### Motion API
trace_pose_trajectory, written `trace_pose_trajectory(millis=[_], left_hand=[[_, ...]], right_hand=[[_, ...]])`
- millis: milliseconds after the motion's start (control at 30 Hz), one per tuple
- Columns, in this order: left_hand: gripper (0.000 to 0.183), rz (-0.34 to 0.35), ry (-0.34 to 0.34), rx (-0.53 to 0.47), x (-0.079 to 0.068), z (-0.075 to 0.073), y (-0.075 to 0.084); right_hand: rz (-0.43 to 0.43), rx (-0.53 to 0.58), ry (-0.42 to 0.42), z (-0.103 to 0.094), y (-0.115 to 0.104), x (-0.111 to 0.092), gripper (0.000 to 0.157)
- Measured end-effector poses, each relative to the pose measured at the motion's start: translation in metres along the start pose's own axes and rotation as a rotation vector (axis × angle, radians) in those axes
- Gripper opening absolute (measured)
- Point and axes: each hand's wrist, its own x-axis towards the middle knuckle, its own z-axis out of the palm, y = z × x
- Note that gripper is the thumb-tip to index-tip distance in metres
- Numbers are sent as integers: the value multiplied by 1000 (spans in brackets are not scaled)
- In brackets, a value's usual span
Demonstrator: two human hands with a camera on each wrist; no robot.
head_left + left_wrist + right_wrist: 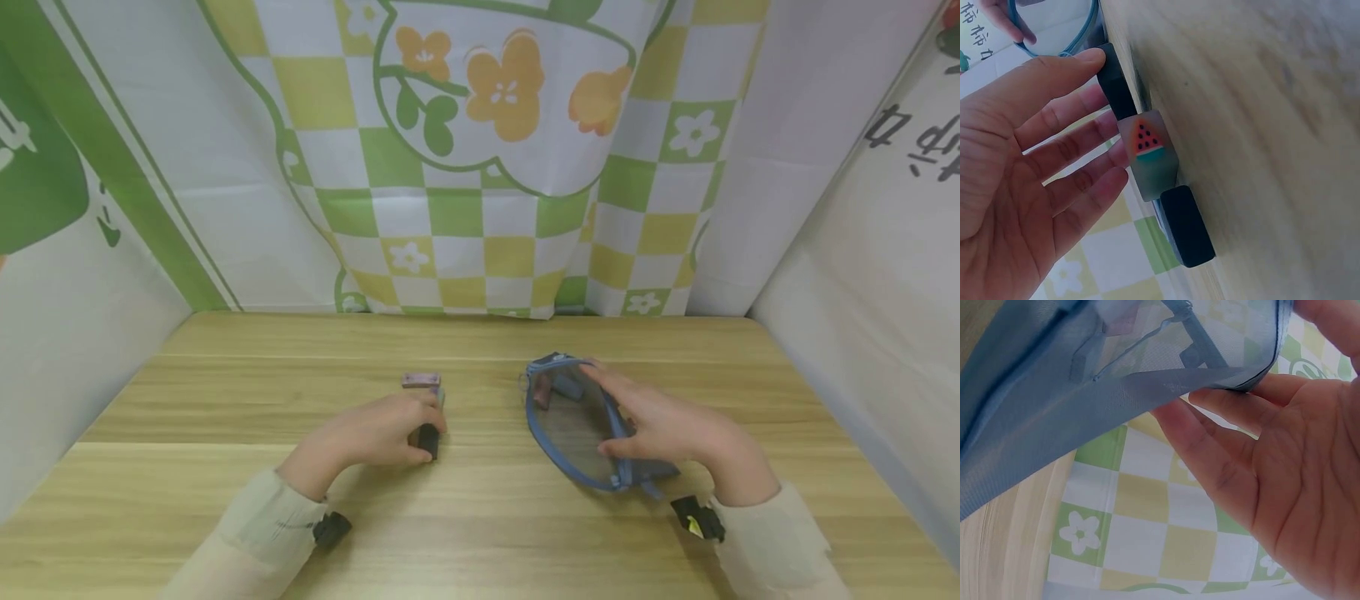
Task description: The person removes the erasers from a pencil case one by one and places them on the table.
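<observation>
My left hand is over a short row of small blocks. Its thumb and forefinger pinch the near dark block. Beyond that sits a greyish block with a watermelon slice picture, then another dark-sided block. In the head view a pinkish block lies at the row's far end. My right hand grips the rim of a blue mesh zip pouch, its mouth spread wide. Inside are a pink block and a blue-grey block. In the right wrist view, fingers pass behind the mesh.
The blocks and pouch are on a wood-grain table. A checked, flower-patterned curtain hangs at its back edge, with pale cloth on the right side. Each wrist wears a black strap piece.
</observation>
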Motion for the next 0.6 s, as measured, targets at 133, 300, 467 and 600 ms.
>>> trace_pose_trajectory(millis=[133, 300, 467, 600], left_hand=[[34, -2, -7, 3, 0, 0, 0], [36, -11, -15, 10, 0, -1, 0], [37, -28, -28, -3, 0, 0, 1], [37, -31, -31, 12, 1, 1, 0]], right_hand=[[-11, -13, 12, 0, 0, 0, 92], [-12, -5, 5, -2, -1, 0, 92], [-1, -2, 5, -1, -1, 0, 92], [-2, -12, 10, 0, 0, 0, 92]])
